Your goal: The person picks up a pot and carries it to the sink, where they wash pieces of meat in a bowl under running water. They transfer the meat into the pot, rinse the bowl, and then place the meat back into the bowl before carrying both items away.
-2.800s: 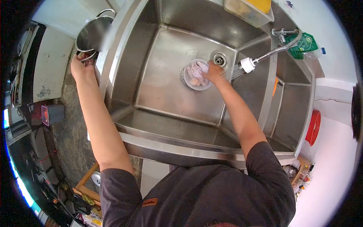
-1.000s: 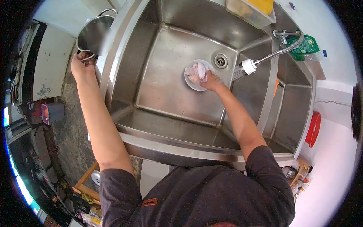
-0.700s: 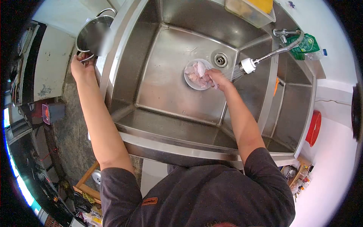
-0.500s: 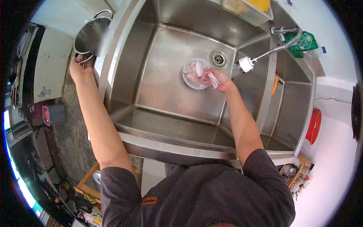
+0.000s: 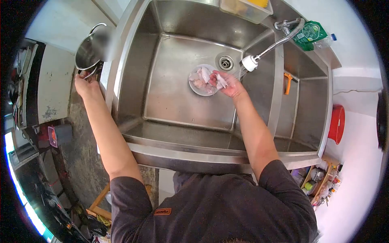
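My left hand point(image 5: 86, 84) is closed round the handle of a metal pot point(image 5: 84, 56), which is tilted beside the sink's left edge. Part of the pot is blurred out. Over the sink, my right hand point(image 5: 231, 86) holds a pale piece of raw chicken point(image 5: 221, 82) in its curled fingers. Just left of that hand, a white bowl point(image 5: 193, 90) with several more raw chicken pieces point(image 5: 201, 77) rests on the sink floor. A white tap head point(image 5: 249, 63) on a flexible metal hose sprays water close to my right wrist.
The steel sink point(image 5: 170, 105) has a drain point(image 5: 225, 62) behind the bowl. A plastic container point(image 5: 243, 12) stands on the back rim. An orange-handled tool point(image 5: 288, 84) lies in the right basin. Behind the tap are a green pouch point(image 5: 310, 35) and a clear bottle point(image 5: 325, 41).
The whole view has shifted, so sink and bowl appear further left. Both hands keep their holds; the chicken piece is turned slightly in my right hand.
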`<state>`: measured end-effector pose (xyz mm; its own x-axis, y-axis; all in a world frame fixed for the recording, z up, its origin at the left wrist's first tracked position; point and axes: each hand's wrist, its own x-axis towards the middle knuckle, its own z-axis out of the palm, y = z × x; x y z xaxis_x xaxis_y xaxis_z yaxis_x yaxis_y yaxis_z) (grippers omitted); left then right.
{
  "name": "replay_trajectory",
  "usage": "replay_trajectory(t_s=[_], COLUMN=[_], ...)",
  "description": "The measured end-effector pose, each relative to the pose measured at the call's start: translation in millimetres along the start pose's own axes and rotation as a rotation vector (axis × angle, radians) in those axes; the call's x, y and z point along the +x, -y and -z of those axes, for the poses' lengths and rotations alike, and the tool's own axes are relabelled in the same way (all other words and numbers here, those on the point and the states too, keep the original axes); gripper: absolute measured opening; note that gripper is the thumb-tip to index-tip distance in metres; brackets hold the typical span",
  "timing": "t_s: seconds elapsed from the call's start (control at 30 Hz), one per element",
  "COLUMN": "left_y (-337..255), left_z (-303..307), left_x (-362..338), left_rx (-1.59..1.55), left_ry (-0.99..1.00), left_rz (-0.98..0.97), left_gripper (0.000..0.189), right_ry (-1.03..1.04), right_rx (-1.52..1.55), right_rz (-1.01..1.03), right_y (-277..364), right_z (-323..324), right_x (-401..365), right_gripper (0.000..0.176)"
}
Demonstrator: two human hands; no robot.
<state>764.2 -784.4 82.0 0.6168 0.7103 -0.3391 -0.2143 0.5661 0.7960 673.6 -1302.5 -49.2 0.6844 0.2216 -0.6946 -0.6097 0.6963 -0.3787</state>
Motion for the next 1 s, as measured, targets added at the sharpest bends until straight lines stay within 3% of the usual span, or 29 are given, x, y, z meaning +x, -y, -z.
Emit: replay_trajectory(t_s=[0.07,0.17,0.37,0.43,0.5,0.57,0.6,0.67,0.7,0.77,0.9,1.0], left_y=[0,2,0,-6,-10,-21,-27,-38,-44,-61,-88,-95], left_z=[-2,0,1,-12,-13,-22,-26,-33,-35,-40,-40,-36], left_x=[-1,-3,-5,-26,-31,-50,-58,-72,-78,-92,-133,-162], left_rx=[-0.03,-0.004,-0.044,-0.044,-0.042,-0.023,-0.026,-0.052,-0.065,-0.069,-0.058,-0.035], left_ry=[-0.059,-0.081,-0.097,-0.169,-0.119,-0.097,-0.082,-0.114,-0.067,-0.023,0.119,0.176], left_rz=[0.024,0.01,0.006,-0.021,-0.033,-0.101,-0.106,-0.13,-0.157,-0.145,-0.139,-0.075], left_gripper=[0.025,0.025,0.024,0.02,0.021,0.023,0.023,0.022,0.023,0.023,0.022,0.023], right_ry=[-0.014,0.054,0.184,0.151,0.125,0.377,0.388,0.134,0.141,-0.114,-0.139,0.032], right_rx=[0.157,0.194,0.18,0.246,0.315,0.342,0.348,0.305,0.312,0.275,0.251,0.117], right_rz=[0.006,-0.06,-0.003,0.028,0.066,-0.034,-0.023,0.138,0.138,0.136,0.233,0.167], right_y=[-1,-1,-9,-11,-11,-5,-1,1,4,11,15,21], right_z=[-9,-8,-22,-10,16,39,32,24,12,-21,-31,-3], right_x=[-9,-15,-28,-18,-5,6,2,-7,-15,-33,-44,-27], right_gripper=[0.028,0.031,0.032,0.03,0.027,0.019,0.019,0.012,0.012,0.014,0.012,0.011])
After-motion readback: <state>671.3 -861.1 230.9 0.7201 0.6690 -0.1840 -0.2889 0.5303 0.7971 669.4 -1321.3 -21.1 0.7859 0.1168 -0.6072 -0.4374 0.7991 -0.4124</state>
